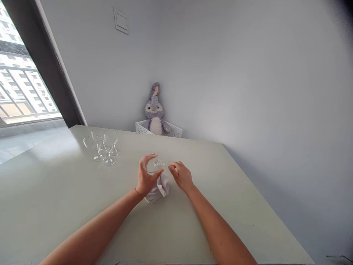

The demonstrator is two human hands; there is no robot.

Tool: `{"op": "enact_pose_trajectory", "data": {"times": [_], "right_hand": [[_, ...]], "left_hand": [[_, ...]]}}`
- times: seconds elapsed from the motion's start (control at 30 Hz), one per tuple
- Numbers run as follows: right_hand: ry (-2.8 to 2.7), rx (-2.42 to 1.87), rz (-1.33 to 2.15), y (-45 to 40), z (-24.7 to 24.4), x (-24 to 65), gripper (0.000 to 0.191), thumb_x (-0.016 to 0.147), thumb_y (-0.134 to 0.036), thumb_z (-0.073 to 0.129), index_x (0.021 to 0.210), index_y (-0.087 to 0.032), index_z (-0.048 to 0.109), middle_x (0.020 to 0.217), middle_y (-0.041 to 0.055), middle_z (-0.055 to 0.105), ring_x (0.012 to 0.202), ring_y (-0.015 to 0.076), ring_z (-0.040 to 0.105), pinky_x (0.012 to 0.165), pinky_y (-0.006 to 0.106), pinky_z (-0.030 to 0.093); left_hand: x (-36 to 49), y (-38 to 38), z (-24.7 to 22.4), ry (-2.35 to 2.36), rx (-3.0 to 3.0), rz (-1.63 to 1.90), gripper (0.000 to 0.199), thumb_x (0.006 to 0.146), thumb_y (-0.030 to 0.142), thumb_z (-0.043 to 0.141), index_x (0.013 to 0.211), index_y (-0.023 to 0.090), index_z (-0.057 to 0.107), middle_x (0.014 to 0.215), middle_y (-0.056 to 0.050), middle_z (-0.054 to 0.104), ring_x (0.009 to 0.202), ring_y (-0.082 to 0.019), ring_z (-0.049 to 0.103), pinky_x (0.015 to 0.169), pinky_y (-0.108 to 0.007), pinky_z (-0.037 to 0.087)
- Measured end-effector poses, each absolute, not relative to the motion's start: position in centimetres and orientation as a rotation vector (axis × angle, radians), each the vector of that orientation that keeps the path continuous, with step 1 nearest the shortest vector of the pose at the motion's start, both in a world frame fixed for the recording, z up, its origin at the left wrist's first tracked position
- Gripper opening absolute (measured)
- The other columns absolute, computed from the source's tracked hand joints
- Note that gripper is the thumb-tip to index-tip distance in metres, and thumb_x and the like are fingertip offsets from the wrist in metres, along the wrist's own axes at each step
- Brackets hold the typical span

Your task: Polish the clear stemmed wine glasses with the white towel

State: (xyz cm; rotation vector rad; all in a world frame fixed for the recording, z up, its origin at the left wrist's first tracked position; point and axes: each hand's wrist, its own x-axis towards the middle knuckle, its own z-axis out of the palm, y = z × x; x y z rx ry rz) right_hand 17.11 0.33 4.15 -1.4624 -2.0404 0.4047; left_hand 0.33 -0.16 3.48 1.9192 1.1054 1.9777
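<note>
My left hand is curved around the bowl of a clear stemmed glass, thumb on the near side and fingers on the far side. The glass is tipped on its side, its stem pointing right toward my right hand. The fingers of my right hand are curled in close to the stem end; whether they pinch the foot of the glass or something small I cannot tell. A crumpled white cloth lies on the table just below the glass, partly behind my left hand.
Several clear stemmed glasses stand upright together at the left of the pale table. Beyond the table's far edge, a purple plush rabbit sits in a white perforated basket. Walls rise behind and right; a window is at the left.
</note>
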Motion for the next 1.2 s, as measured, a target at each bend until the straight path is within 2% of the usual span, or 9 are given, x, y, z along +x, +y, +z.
{"op": "enact_pose_trajectory", "data": {"times": [0.1,0.2,0.33,0.4,0.47,0.57,0.77,1.07,1.2], "right_hand": [[-2.125,-1.347,0.209,0.0,3.8,16.5,0.029,0.086,-0.037,0.043,0.107,-0.022,0.056,0.091,0.0038,0.059,0.079,0.0142,0.056,0.066,0.023,0.039],[-2.228,-1.261,0.21,-0.2,2.8,15.8,0.019,0.083,-0.031,0.048,0.095,-0.024,0.06,0.089,0.0026,0.061,0.078,0.0142,0.056,0.064,0.022,0.039],[-2.104,-1.457,0.227,1.4,1.6,16.7,0.022,0.085,-0.034,0.043,0.089,-0.024,0.062,0.088,0.0014,0.063,0.076,0.0141,0.057,0.063,0.023,0.039],[-1.975,-1.612,0.2,3.2,1.2,18.4,0.025,0.086,-0.035,0.041,0.09,-0.023,0.063,0.093,0.0028,0.064,0.082,0.0155,0.058,0.069,0.023,0.039],[-1.828,-1.788,0.178,5.2,0.9,20.7,0.025,0.085,-0.034,0.044,0.09,-0.02,0.064,0.096,0.0051,0.065,0.089,0.0171,0.058,0.075,0.023,0.039],[-1.682,-1.953,0.151,8.0,0.8,24.7,0.027,0.085,-0.031,0.043,0.089,-0.015,0.065,0.095,0.0097,0.065,0.088,0.0198,0.059,0.075,0.026,0.039],[-1.475,-2.189,0.143,11.5,0.3,30.8,0.029,0.082,-0.029,0.044,0.088,-0.011,0.066,0.084,0.0145,0.065,0.084,0.0243,0.061,0.069,0.029,0.04],[-1.405,-2.222,0.229,12.6,-0.7,33.0,0.024,0.078,-0.033,0.048,0.07,-0.015,0.062,0.068,0.0086,0.063,0.071,0.0212,0.06,0.061,0.027,0.04],[-1.348,-2.187,0.294,11.3,-0.6,33.1,0.015,0.072,-0.026,0.052,0.08,-0.016,0.059,0.058,0.0022,0.061,0.059,0.0175,0.059,0.056,0.025,0.039]], "left_hand": [[1.3,-1.0,2.4,1.018,2.072,1.806,0.058,0.069,0.04,0.066,0.115,0.02,0.036,0.111,-0.012,0.054,0.115,-0.026,0.046,0.094,-0.046,0.036],[2.0,-1.5,1.6,0.974,2.204,1.628,0.064,0.069,0.044,0.064,0.121,0.021,0.034,0.118,-0.013,0.052,0.118,-0.026,0.043,0.097,-0.047,0.034],[2.1,-1.1,0.6,1.126,2.211,1.392,0.071,0.072,0.047,0.06,0.13,0.024,0.025,0.128,-0.012,0.045,0.123,-0.026,0.037,0.099,-0.045,0.032],[2.0,-0.6,0.0,1.28,2.132,1.294,0.073,0.072,0.048,0.059,0.131,0.025,0.023,0.132,-0.012,0.04,0.123,-0.026,0.036,0.098,-0.044,0.032],[1.8,0.0,-0.6,1.388,2.021,1.263,0.067,0.075,0.048,0.054,0.13,0.025,0.025,0.132,-0.011,0.04,0.122,-0.025,0.037,0.097,-0.043,0.034],[1.7,0.4,-0.9,1.414,1.912,1.283,0.052,0.081,0.043,0.047,0.127,0.025,0.028,0.128,-0.009,0.043,0.118,-0.021,0.042,0.094,-0.04,0.037],[1.5,0.5,-0.4,1.424,1.853,1.326,0.038,0.082,0.039,0.045,0.116,0.026,0.036,0.12,-0.006,0.048,0.108,-0.019,0.049,0.09,-0.038,0.041],[1.5,0.6,-0.4,1.497,1.756,1.462,0.026,0.081,0.033,0.047,0.104,0.022,0.042,0.107,-0.006,0.05,0.092,-0.016,0.053,0.078,-0.034,0.046],[0.9,1.2,-0.1,1.511,1.659,1.728,0.019,0.08,0.026,0.047,0.098,0.022,0.043,0.105,-0.005,0.049,0.095,-0.016,0.05,0.079,-0.034,0.043]]}}
